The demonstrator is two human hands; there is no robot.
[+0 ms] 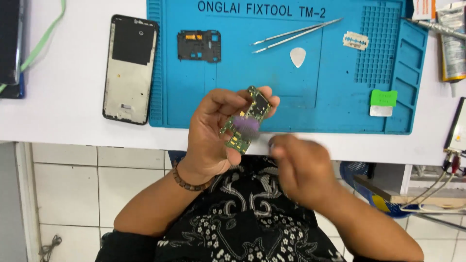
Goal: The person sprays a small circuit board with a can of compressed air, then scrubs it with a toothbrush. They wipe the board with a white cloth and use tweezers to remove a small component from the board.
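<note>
Nearest the camera, the person's patterned black shirt [242,213] fills the lower middle of the view, with both forearms rising from it. The left hand [213,138], a beaded bracelet [187,182] at its wrist, is closed in a pinch on a small green circuit board [246,121], fingertips at the board's upper end and thumb along its side. The board is held tilted in the air, just in front of the table's near edge. A purplish smear [246,125] lies across the board's middle — too blurred to tell whether it is a brush tip or something else.

The right hand [298,165] sits just right of the board and is motion-blurred; its fingers look curled, but I cannot tell whether it grips anything.

Beyond the hands, on the white table [68,111], lies a blue work mat [335,104]. On it rest a black phone shield plate [199,46], metal tweezers [296,35], a white pick [298,57], a razor blade [356,40] and a green-tabbed piece [382,103]. Left of the mat lies a phone frame [130,68], back open. At the far left a dark device [10,48] is cut off by the frame edge; at the far right a glue tube [454,46] and clipped wires [451,162] are only partly in view.
</note>
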